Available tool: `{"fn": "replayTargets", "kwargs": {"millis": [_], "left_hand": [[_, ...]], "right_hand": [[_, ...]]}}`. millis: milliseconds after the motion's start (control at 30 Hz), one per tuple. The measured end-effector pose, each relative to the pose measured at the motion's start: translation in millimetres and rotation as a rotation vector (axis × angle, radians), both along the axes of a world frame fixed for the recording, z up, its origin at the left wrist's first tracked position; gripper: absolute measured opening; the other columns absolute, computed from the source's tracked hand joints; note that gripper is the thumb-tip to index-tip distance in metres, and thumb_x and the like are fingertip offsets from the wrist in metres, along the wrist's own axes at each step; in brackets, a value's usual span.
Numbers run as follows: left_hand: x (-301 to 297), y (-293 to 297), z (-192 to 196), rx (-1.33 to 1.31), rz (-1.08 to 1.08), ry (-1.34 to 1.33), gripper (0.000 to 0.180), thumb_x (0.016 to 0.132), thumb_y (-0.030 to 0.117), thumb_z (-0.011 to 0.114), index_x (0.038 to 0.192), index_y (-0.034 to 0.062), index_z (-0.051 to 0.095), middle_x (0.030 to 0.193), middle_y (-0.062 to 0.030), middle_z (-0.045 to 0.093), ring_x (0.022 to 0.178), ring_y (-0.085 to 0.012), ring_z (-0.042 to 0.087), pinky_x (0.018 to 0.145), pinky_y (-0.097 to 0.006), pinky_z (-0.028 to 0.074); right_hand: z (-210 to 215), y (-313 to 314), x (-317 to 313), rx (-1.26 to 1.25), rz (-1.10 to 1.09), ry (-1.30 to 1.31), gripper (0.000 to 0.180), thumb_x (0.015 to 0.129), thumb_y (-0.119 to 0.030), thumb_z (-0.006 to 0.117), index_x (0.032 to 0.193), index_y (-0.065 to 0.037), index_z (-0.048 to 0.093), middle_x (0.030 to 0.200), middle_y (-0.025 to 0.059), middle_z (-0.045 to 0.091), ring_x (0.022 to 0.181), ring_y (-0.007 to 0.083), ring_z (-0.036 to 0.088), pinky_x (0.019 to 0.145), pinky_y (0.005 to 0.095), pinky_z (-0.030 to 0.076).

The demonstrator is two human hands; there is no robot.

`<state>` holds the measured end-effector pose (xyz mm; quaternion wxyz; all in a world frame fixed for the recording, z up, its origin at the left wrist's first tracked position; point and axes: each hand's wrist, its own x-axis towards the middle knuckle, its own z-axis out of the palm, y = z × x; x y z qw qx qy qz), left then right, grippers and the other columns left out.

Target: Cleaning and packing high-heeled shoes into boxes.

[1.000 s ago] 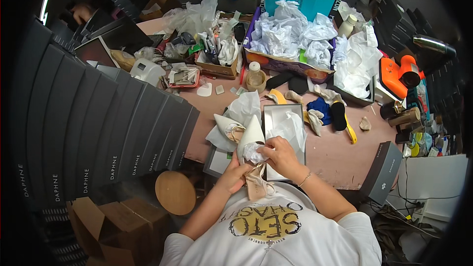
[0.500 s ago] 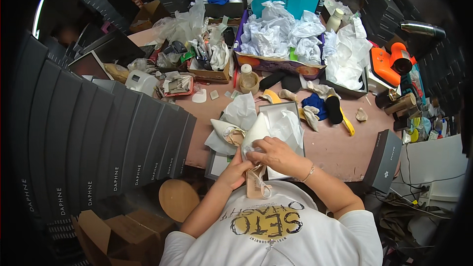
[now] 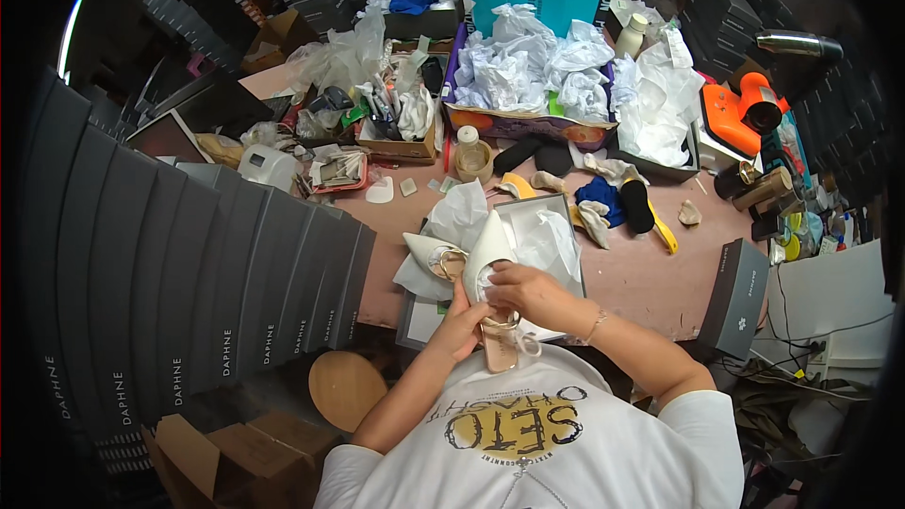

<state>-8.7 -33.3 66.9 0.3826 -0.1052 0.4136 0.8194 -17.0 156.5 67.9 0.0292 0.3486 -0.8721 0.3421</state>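
A white pointed-toe shoe [image 3: 491, 240] is tilted in front of me, toe away and its beige insole [image 3: 500, 351] toward my shirt. My left hand [image 3: 461, 328] is closed around its left side. The bent fingers of my right hand [image 3: 528, 294] are in the shoe's opening, on crumpled white paper [image 3: 485, 275] that is partly hidden by them. Its mate, another white pointed shoe [image 3: 426, 250], lies just left on tissue paper [image 3: 461, 209]. Under both is an open grey shoebox [image 3: 528, 207] with white tissue inside.
Tall stacks of dark shoeboxes [image 3: 189, 264] wall the left side. Behind stands a carton of crumpled paper [image 3: 533, 66]. Yellow-handled brushes [image 3: 666, 229] and a blue cloth [image 3: 601, 198] lie to the right. A grey box lid [image 3: 732, 297] stands at the table's right edge.
The held shoe has tipped so its opening and insole face up more. My right fingers have shifted at the opening, and white paper shows there. The whole view has moved slightly.
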Motion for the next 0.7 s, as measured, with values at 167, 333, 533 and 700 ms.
{"fn": "replayTargets", "kwargs": {"millis": [167,333,533,700], "left_hand": [[7.0,13.7,-21.3,0.045,0.062,0.008,0.068,0.085,-0.002,0.045,0.143,0.0235,0.018,0.125,-0.0080,0.047,0.105,-0.0228,0.057,0.083,-0.042,0.054],[10.1,23.5,1.7,0.040,0.048,-0.071,0.056,0.091,0.007,0.042,0.140,0.0238,0.020,0.125,-0.0117,0.049,0.102,-0.0292,0.060,0.084,-0.049,0.054],[8.3,15.5,20.7,0.247,0.198,-0.038,0.061,0.094,0.046,0.038,0.137,0.0025,0.036,0.125,-0.0201,0.053,0.108,-0.0351,0.058,0.092,-0.050,0.049],[11.9,15.1,6.4,-0.162,0.035,0.195,0.054,0.092,0.042,0.053,0.129,0.0051,0.040,0.105,-0.0114,0.058,0.087,-0.0215,0.062,0.075,-0.038,0.055]], "right_hand": [[0.3,-12.4,-7.7,-0.012,-0.453,0.018,0.069,0.065,-0.016,0.079,0.128,-0.011,0.052,0.118,0.0151,0.054,0.105,0.0323,0.053,0.089,0.0394,0.041],[-12.5,-5.3,-22.3,-0.418,-0.521,-0.386,0.085,0.069,-0.015,0.077,0.144,-0.010,0.035,0.121,0.0246,0.055,0.106,0.0397,0.056,0.090,0.0396,0.045],[6.8,-5.5,-45.3,-0.194,-0.735,-0.251,0.070,0.075,-0.016,0.065,0.140,-0.011,0.039,0.112,0.0239,0.056,0.096,0.0397,0.057,0.083,0.0433,0.048],[5.4,7.6,-21.8,-0.619,-0.537,-0.277,0.061,0.087,-0.015,0.061,0.141,-0.005,0.034,0.123,0.0191,0.053,0.102,0.0278,0.060,0.081,0.0370,0.051]]}}
